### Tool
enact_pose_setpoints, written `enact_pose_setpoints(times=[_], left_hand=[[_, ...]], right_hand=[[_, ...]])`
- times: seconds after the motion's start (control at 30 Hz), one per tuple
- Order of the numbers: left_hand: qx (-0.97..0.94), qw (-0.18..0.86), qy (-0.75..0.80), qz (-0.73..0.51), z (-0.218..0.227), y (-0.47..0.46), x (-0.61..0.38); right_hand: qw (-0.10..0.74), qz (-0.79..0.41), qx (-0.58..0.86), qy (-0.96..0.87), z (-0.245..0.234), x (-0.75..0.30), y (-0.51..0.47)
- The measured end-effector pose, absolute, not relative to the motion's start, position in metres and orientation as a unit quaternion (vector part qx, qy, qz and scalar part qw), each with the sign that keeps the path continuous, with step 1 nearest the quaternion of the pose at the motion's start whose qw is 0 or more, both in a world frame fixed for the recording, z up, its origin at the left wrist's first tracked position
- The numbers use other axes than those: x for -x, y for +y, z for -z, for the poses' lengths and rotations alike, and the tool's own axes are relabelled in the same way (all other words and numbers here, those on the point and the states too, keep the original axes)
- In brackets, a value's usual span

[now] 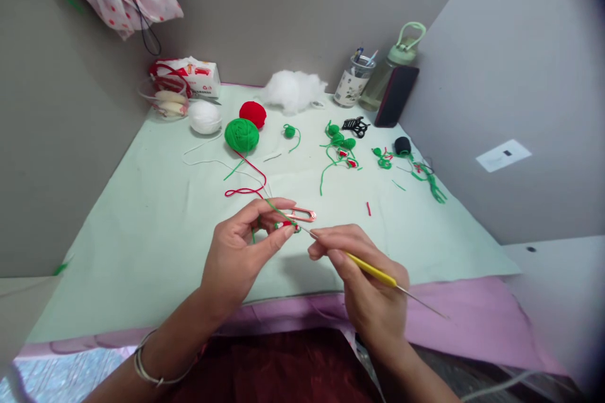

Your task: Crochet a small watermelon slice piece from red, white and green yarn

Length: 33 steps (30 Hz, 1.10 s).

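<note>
My left hand pinches a small crochet piece in red, white and green between thumb and fingers. A strand of green yarn runs over the left fingers to the piece. In my right hand is a crochet hook with a yellow handle, its thin metal tip touching or very near the piece. The hook's other thin end points down to the right. Just behind the piece on the table lies an orange-pink snips-like tool, partly hidden by the left fingers.
Green, red and white yarn balls stand at the back left. White stuffing lies behind them. Small green crochet pieces and a black claw clip are right of centre. A pen cup, bottle and phone stand behind.
</note>
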<state>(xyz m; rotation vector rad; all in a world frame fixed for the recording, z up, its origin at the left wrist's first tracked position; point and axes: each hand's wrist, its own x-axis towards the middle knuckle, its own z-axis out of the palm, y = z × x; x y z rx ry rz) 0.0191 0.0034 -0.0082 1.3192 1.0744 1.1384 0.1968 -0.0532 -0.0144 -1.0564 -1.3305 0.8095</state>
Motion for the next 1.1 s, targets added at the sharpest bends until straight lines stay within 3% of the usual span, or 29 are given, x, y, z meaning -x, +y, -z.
enact_pose_setpoints(times=[0.17,0.6,0.87,1.1], left_hand=[[-0.557,0.505,0.431,-0.499,0.013,-0.001,-0.021],[-0.55,0.519,0.414,-0.507,0.014,-0.002,-0.022],[-0.482,0.589,0.428,-0.487,0.013,-0.003,-0.028],[-0.413,0.682,0.365,-0.481,0.016,-0.003,-0.028]], right_hand=[[0.591,-0.345,0.453,-0.571,0.015,-0.196,-0.054],[0.637,-0.531,0.403,-0.386,0.016,-0.192,-0.04],[0.641,-0.415,0.411,-0.497,0.022,-0.19,-0.044],[0.594,-0.261,0.445,-0.618,0.023,-0.192,-0.041]])
